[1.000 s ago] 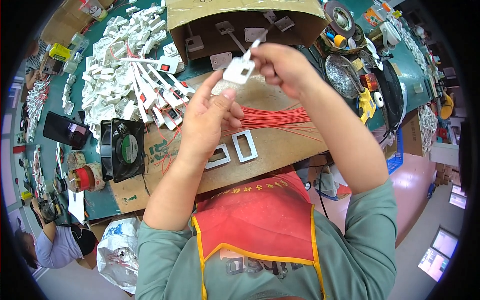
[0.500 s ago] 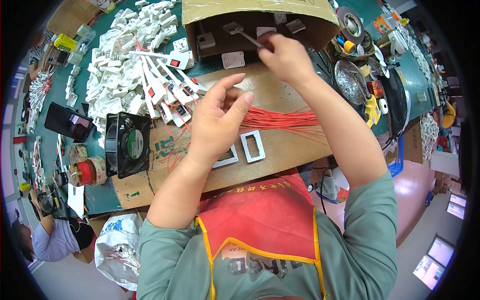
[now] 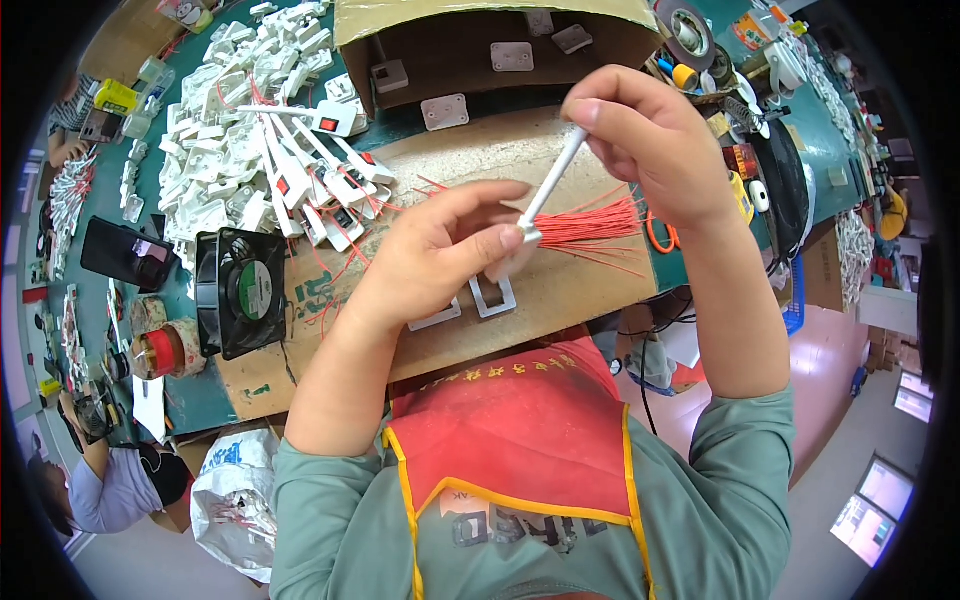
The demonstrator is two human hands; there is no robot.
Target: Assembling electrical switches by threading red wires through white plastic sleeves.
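Both hands hold one white plastic part with a long thin stem (image 3: 557,180) and a wider end, tilted above the board. My left hand (image 3: 425,255) pinches the wider end between thumb and fingers, covering much of it. Higher up and to the right, my right hand (image 3: 650,150) has its thumb and fingers closed on the top of the stem. Behind and below the part lies a bundle of red wires (image 3: 595,225). White rectangular frames, one of them (image 3: 494,300) partly covered by the part, lie near the board's front edge.
A cardboard box (image 3: 400,22), open at the front, holds white plastic pieces; a white plate (image 3: 445,112) lies before it. To the left are piled white housings (image 3: 215,150), stemmed parts with red switches (image 3: 285,185) and a black fan (image 3: 240,292). Tape and tools crowd the right.
My right hand has drawn the stemmed white part out of the box, toward me and to the right. My left hand, empty before, has closed on its wider end.
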